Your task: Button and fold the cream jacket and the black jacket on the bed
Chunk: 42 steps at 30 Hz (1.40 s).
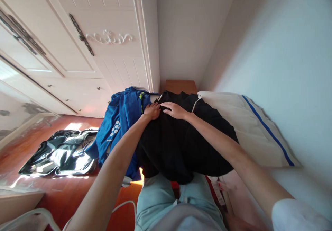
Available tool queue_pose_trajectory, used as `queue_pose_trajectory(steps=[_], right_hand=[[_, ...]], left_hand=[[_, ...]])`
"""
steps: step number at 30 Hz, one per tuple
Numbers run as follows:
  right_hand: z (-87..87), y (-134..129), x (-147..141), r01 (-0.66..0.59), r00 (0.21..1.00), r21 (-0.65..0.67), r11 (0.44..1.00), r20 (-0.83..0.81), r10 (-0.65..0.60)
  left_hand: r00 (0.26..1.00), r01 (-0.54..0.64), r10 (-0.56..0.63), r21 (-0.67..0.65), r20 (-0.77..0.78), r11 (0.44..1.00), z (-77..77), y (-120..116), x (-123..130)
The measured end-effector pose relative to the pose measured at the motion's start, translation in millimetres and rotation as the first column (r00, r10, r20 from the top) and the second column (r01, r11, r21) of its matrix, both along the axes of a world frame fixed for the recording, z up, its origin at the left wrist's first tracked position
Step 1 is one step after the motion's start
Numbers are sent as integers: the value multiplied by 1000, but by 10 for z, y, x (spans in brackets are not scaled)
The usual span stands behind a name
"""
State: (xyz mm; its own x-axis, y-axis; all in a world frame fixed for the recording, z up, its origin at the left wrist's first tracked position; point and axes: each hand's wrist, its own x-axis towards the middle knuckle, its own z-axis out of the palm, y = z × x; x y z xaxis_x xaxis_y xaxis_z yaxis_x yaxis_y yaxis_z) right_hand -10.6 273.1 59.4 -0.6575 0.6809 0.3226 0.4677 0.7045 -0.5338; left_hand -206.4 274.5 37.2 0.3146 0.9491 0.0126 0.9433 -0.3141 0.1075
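Note:
A black garment [186,141] lies spread in front of me, its lower edge hanging down over my knees; its exact kind does not show. My left hand [152,111] rests on its upper left part with the fingers extended, beside a small dark and white strip at the far edge. Just to the right, my right hand [176,110] reaches over the same cloth, fingers stretched out and nothing in them. Blue clothing [124,108] with white dots and a yellow-green trim is heaped against the left side of the black garment.
On the right, a cream cloth [249,134] with a blue stripe lies against the wall. White cabinets [109,61] rise behind and to the left. An open suitcase [62,151] lies on the reddish wooden floor [67,193]. A white cable [124,203] runs near my legs.

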Motion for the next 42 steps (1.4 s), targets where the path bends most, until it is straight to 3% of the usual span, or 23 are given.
queue_pose_trajectory(steps=[3, 5, 9, 13, 16, 19, 21, 24, 26, 28, 30, 32, 35, 38, 40, 42], right_hand=[[91, -861, 346, 53, 973, -260, 964, -205, -109], [21, -1439, 603, 32, 944, -498, 866, -269, -190], [-487, -2403, 1006, 47, 935, -755, 654, -198, -295], [-1066, -2949, 1016, 314, 886, -688, 655, -36, -462], [-1263, -3053, 778, 432, 861, -552, 713, 19, -508], [-1291, -2985, 542, 483, 843, -501, 718, 43, -537], [-1264, -2926, 505, 459, 849, -531, 712, 26, -528], [-1209, -2897, 683, 302, 860, -636, 710, -140, -490], [-1201, -2917, 880, 173, 805, -739, 651, -274, -526], [-1234, -2950, 1038, 80, 711, -827, 557, -344, -613], [-1302, -2980, 1105, 44, 619, -877, 479, -352, -702], [-1386, -2998, 1090, 77, 544, -888, 454, -344, -766], [-1491, -3022, 1024, 221, 517, -840, 496, -330, -790], [-1490, -3053, 995, 328, 585, -759, 563, -305, -751], [-1367, -3055, 972, 389, 605, -680, 621, -320, -729], [-1120, -3015, 911, 456, 608, -557, 694, -375, -700]], left_hand=[[998, -31, 24, 108, 65, 994, 90, -129, 64], [993, -49, 29, 177, 116, 983, 137, -311, 117], [987, -54, 19, 218, 161, 974, 127, -864, 181], [986, -109, 73, 249, 147, 962, -11, -1344, 153], [988, -137, 118, 236, 96, 962, -95, -1472, 102], [992, -126, 120, 196, 40, 973, -118, -1458, 71], [991, -132, 134, 160, 2, 978, -109, -1424, 63], [990, -137, 141, 103, -27, 985, -88, -1373, 47], [991, -129, 131, 63, -30, 990, -81, -1341, 31], [992, -122, 123, 25, -38, 992, -84, -1311, 16], [991, -125, 125, -1, -55, 992, -95, -1286, 5], [990, -124, 123, -2, -68, 992, -104, -1272, -6], [994, -96, 96, 9, -50, 995, -78, -1267, -25], [997, -82, 82, 42, 14, 996, 7, -1252, -26], [996, -86, 81, 127, 43, 988, 72, -1217, -10], [993, -116, 107, 197, 55, 974, 119, -1156, 4]])
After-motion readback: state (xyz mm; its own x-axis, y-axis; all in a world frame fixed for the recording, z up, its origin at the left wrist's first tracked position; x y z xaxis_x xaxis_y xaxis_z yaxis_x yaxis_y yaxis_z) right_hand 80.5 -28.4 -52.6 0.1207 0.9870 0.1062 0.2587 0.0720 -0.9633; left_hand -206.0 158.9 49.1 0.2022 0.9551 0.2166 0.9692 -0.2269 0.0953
